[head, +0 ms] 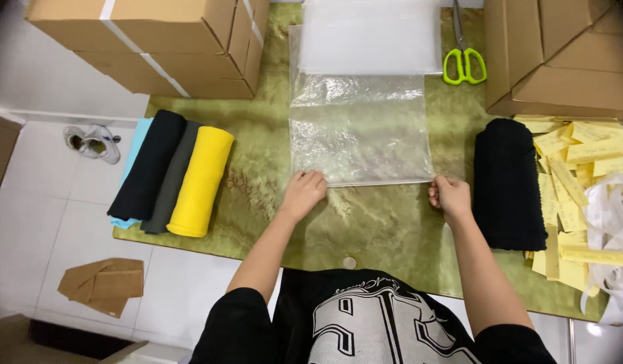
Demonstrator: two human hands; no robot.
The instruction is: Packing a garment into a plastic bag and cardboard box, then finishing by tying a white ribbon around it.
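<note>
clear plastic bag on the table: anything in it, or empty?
Empty: the clear plastic bag lies flat, the green tabletop showing through. Left hand and right hand hold its near edge.

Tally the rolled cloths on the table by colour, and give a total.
Black roll: 2
Grey roll: 1
Yellow roll: 1
Light blue roll: 1
Total: 5

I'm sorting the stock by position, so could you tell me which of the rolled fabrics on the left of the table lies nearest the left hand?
The yellow roll: it is the rightmost of that group, closest to the left hand, with the grey, black and light blue rolls beyond it.
</note>
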